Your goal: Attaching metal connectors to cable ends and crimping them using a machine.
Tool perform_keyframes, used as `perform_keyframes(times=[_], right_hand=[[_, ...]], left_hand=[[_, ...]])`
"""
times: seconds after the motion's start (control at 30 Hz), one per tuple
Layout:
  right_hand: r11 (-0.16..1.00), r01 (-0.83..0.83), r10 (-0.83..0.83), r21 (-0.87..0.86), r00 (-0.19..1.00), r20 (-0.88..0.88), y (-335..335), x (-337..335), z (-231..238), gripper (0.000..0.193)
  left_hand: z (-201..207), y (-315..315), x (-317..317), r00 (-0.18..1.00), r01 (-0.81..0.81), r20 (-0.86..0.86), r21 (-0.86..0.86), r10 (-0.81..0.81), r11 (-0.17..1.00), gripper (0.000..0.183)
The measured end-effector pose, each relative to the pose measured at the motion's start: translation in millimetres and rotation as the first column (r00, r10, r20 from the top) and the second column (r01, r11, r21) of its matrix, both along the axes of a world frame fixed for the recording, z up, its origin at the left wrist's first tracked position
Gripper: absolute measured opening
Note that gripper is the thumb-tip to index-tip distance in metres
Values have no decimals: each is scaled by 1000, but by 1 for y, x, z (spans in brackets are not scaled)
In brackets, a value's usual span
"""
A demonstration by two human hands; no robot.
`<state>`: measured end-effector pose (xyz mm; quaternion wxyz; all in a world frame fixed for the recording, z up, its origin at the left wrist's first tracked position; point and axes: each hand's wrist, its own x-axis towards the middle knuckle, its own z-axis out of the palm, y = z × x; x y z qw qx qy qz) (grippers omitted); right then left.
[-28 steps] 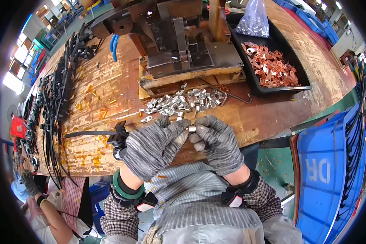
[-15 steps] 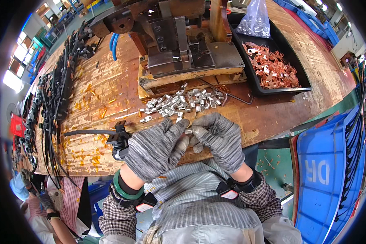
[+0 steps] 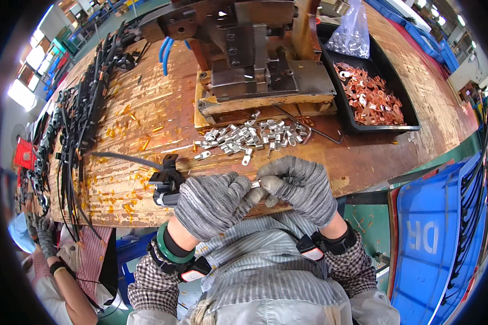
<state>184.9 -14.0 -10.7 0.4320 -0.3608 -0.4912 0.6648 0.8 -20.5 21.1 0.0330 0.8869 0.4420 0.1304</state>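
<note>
One scuffed wooden workbench [image 3: 168,103] fills most of the view; clock directions run from the two hands, 12 pointing away from the wearer. Blue plastic bin [image 3: 434,197] between 3 and 4 o'clock, off the bench edge, dark cables lying along it. Dark metal press [image 3: 244,49] at 12, mounted on a wooden base [image 3: 268,105]; blue tubes [image 3: 165,56] hang at its 11 o'clock side. Co-worker in a striped apron at 8, gloved hand [image 3: 46,238] partly blurred. Long bundle of black cables [image 3: 89,97] at 10. Black tray [image 3: 385,128] between 1 and 2, with a heap of copper-coloured pieces [image 3: 368,97] and, at its far end, a clear bag [image 3: 352,40] of silvery parts.

Left hand [image 3: 206,208] and right hand [image 3: 308,189], both in grey knit gloves, meet over the bench's near edge. Black connector [image 3: 168,181] just beside the left hand at 9. Loose heap of silver lugs [image 3: 244,136] at 12, between hands and press. Bent metal rod [image 3: 328,135] near 2.

Smallest: silver metal piece [image 3: 256,184], between the two hands. Left thumb and fingers pinch it; right fingers curl in, tips against its other end, cannot tell if they grip too.
</note>
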Motion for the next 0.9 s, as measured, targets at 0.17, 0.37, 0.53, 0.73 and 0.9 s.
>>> perform_keyframes(times=[0.17, 0.37, 0.53, 0.73, 0.9], right_hand=[[999, 37, -37, 13, 999, 5, 0, -7, -5, 15], [994, 53, -62, -98, 993, -95, 6, -9, -7, 13], [995, 49, -59, -92, 992, -115, 8, -10, -10, 13], [989, 126, -134, -79, 985, -107, 1, -3, -16, 12], [972, 180, -209, -149, 955, -212, 7, 15, -13, 17]], left_hand=[[4, -1, -3, 986, -31, 164, 199, -2, 980, 33], [-27, -56, -65, 700, -592, 669, 347, 250, 727, 65], [-67, -62, -89, 666, -666, 474, 29, 576, 746, 72], [-84, -43, -76, 382, -562, 772, -243, 508, 791, 52], [-38, -36, -55, 393, -561, 855, -70, 340, 825, 49]])
